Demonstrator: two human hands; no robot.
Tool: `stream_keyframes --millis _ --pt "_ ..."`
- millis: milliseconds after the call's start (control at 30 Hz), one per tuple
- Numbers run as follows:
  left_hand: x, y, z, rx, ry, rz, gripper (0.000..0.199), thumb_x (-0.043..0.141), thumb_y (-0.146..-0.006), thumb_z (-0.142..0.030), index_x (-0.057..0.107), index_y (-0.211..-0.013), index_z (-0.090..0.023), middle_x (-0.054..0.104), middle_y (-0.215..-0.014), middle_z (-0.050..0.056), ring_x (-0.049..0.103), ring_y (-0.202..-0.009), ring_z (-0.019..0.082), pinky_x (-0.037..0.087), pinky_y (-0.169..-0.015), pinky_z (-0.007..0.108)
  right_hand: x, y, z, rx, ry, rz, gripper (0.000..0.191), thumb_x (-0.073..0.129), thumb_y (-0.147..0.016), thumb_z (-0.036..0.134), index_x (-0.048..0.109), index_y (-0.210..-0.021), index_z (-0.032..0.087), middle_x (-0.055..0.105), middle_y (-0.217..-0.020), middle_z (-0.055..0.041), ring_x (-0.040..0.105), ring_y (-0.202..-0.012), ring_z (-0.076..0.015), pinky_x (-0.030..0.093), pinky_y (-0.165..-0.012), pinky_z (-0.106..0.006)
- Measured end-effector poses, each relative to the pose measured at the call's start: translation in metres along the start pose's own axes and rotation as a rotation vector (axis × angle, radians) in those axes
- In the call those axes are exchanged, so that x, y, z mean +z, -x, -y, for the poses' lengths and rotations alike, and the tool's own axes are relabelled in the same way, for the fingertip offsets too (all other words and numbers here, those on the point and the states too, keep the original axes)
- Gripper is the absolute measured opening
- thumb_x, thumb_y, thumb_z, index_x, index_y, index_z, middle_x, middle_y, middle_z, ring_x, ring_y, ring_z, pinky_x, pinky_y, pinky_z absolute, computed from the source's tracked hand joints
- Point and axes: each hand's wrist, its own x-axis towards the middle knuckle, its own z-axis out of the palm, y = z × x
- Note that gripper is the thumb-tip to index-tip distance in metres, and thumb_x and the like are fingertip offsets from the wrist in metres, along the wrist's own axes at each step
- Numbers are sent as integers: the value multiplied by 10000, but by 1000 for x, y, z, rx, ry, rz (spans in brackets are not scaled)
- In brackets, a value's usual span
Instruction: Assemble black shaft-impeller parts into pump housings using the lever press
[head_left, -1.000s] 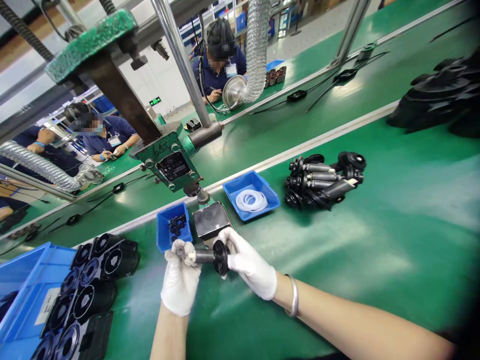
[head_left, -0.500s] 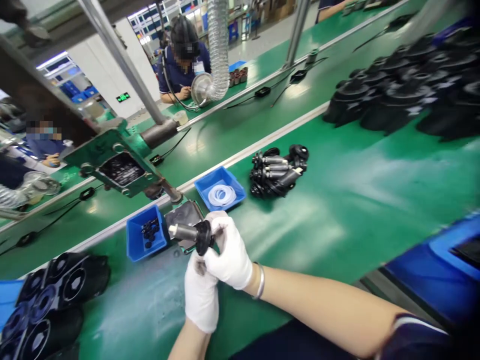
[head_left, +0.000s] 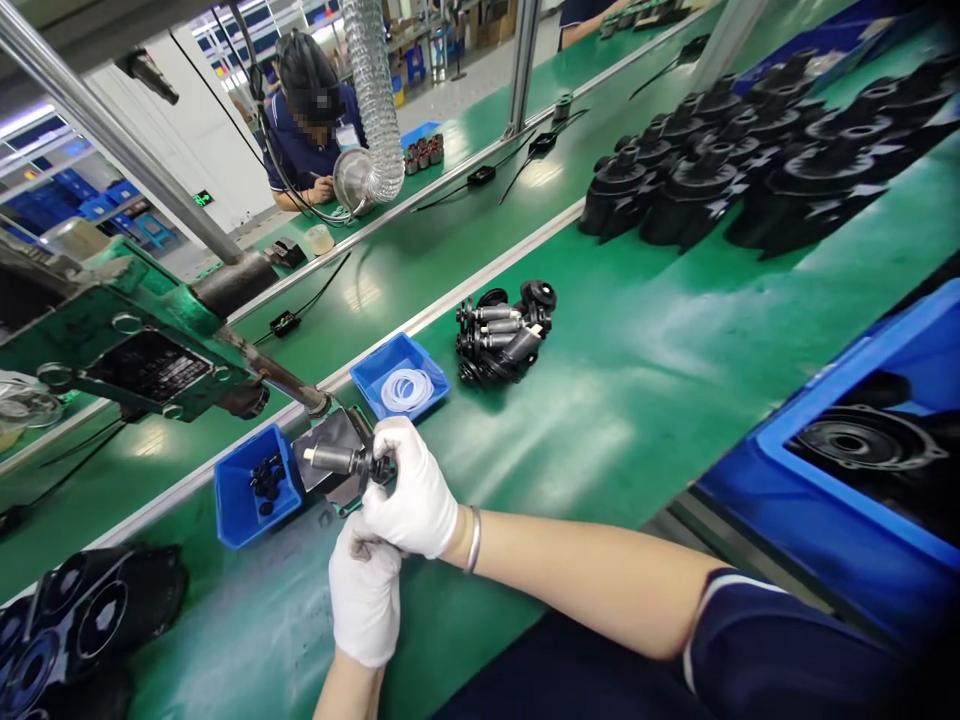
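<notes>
My right hand (head_left: pixel 412 492), in a white glove and with a bangle at the wrist, grips a black flanged part with a grey cylinder (head_left: pixel 334 459) and a pale tip. The cylinder points left, over the metal base of the press. Just below, my gloved left hand (head_left: pixel 365 585) is closed, its fingers curled against the underside of my right hand; what they hold, if anything, is hidden. A blue bin with small black pieces (head_left: pixel 225 500) stands left of the held part. Behind my right hand is another blue bin (head_left: pixel 367 378), with translucent white rings (head_left: pixel 406 390) in it.
A green press (head_left: pixel 150 350) juts in from the left. Several similar black parts (head_left: pixel 502 335) lie piled beyond the bins. Black housings stand at the back right (head_left: pixel 690 190) and front left (head_left: pixel 101 615). A large blue crate (head_left: pixel 772 440) is at right. A co-worker (head_left: pixel 307 130) sits across.
My view has swung right, so the scene sits further left. The held part stays in my right hand; my left hand has slipped lower, away from the part's black flange.
</notes>
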Motion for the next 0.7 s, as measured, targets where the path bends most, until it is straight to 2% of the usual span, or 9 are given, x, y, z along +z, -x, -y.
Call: stream_keyframes --millis 67,133,233,300,500,700 --pt "6 7 -4 42 102 -11 453 867 -574 -529 554 -641 -208 458 -594 -54 425 -539 91 362 -520 217 0 -4 -2 15 27 -16 342 481 -573 100 389 -876 227 449 -907 -27 483 -822 -188 450 -798 -341" --pt "13 12 -10 -7 291 30 463 828 -611 -574 554 -663 -203 397 -586 -60 376 -510 79 348 -500 215 1 -8 -6 87 24 -18 317 495 -588 118 403 -872 226 457 -888 -20 490 -822 -192 450 -806 -349" --pt "14 15 -21 -135 645 67 459 805 -642 -570 555 -681 -187 288 -593 -77 288 -488 55 342 -491 192 4 -11 -11 259 -131 19 314 516 -605 155 418 -895 222 458 -867 -7 498 -804 -185 455 -799 -351" --pt "9 13 -28 -165 767 50 443 818 -639 -539 563 -693 -181 233 -606 -83 257 -483 47 338 -488 173 6 -11 -13 339 -280 68 311 538 -609 177 405 -886 220 442 -852 2 487 -776 -172 456 -769 -336" --pt "-15 5 -40 -104 827 3 443 821 -642 -518 540 -672 -177 191 -624 -80 239 -489 53 343 -501 173 6 -8 -3 383 -512 265 300 597 -655 186 393 -871 225 433 -841 10 461 -762 -159 425 -708 -286" --pt "-29 0 -45 -44 805 -36 462 816 -635 -527 517 -658 -176 230 -623 -75 258 -497 54 349 -505 180 5 -6 0 373 -483 355 282 585 -649 175 414 -869 221 418 -834 7 441 -760 -164 404 -706 -289"
